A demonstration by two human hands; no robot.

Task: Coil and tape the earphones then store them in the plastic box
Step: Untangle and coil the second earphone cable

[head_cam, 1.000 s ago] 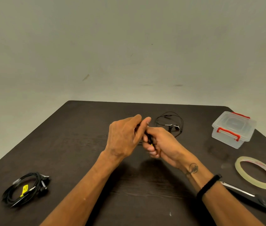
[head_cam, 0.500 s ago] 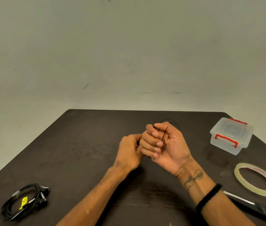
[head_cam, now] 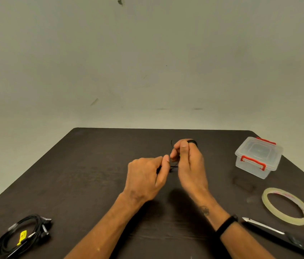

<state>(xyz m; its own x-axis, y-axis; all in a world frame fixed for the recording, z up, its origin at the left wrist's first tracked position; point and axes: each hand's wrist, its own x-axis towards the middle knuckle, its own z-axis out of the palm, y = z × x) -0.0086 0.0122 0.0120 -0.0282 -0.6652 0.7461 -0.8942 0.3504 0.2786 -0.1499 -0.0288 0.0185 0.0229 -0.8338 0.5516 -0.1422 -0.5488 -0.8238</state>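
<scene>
Both hands work above the surface [head_cam: 95, 165]: the right hand [head_cam: 188, 163] grips the earphones [head_cam: 192, 142] coiled on its fingers, the left hand [head_cam: 145, 176] pinches the loose cord running leftward between them, box [head_cam: 257, 156] right of both.

A thin black earphone cable [head_cam: 192, 142] sits at the centre of the frame, looped over curled fingers [head_cam: 183, 146], with a short strand running lower left from there. The clear rectangular plastic box with red clip handles [head_cam: 258, 157] stands at the right, lid closed, on the dark surface [head_cam: 91, 174]. A flat ring of translucent yellowish adhesive tape [head_cam: 286, 206] lies at the lower right, just below the box and apart from it
</scene>
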